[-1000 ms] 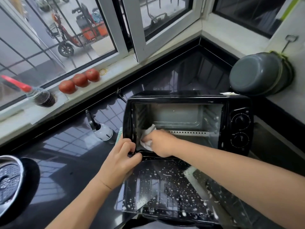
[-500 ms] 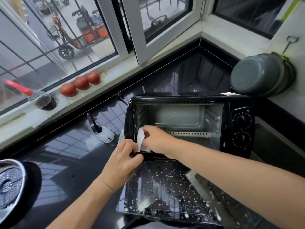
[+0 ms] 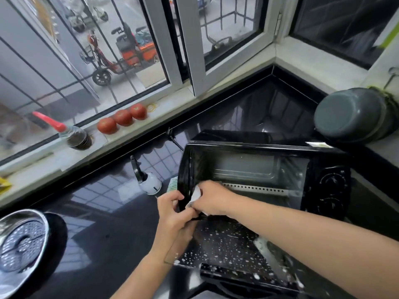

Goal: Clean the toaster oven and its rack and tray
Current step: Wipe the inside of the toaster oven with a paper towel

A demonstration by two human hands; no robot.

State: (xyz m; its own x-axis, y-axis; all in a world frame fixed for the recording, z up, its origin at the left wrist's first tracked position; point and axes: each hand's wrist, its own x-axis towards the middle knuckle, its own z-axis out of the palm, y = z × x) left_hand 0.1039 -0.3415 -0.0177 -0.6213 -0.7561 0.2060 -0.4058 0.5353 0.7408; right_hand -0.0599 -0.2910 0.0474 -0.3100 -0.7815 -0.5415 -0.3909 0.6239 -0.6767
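Observation:
A black toaster oven (image 3: pixel 323 169) stands on the dark counter with its glass door (image 3: pixel 226 247) folded down flat and speckled with white foam. My left hand (image 3: pixel 172 214) grips the oven's lower left front corner. A white cloth (image 3: pixel 195 196) is bunched in my right hand (image 3: pixel 212 198), pressed against the inside of the left front frame. The cavity shows a perforated metal strip (image 3: pixel 254 188) along its floor; I see no rack or tray inside.
A white spray bottle (image 3: pixel 149 182) lies just left of the oven, a green sponge (image 3: pixel 172 184) beside it. A steel steamer pan (image 3: pixel 19 244) sits at the left edge. Three tomatoes (image 3: pixel 122 118) and a jar (image 3: pixel 76 138) rest on the windowsill. Grey pots (image 3: pixel 354 115) hang at right.
My right hand has drawn the cloth from inside the cavity's left side out to the left front frame edge. My left hand keeps its hold on the corner.

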